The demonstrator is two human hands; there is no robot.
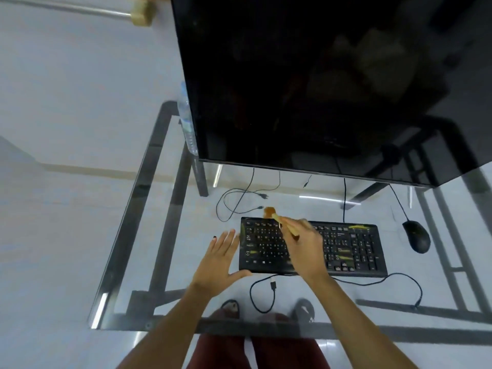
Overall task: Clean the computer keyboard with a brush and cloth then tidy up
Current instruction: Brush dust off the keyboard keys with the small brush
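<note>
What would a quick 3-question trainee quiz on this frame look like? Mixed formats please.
1. True or false: the right hand holds the brush over the keyboard.
2. Where is the left hand?
A. on the mouse
B. open, at the keyboard's left edge
C. gripping the bottle
3. Fill in: the keyboard lies on a ____ desk, and the floor shows through it.

Key
1. True; the bristles are near the keyboard's top left edge.
2. B
3. glass
</note>
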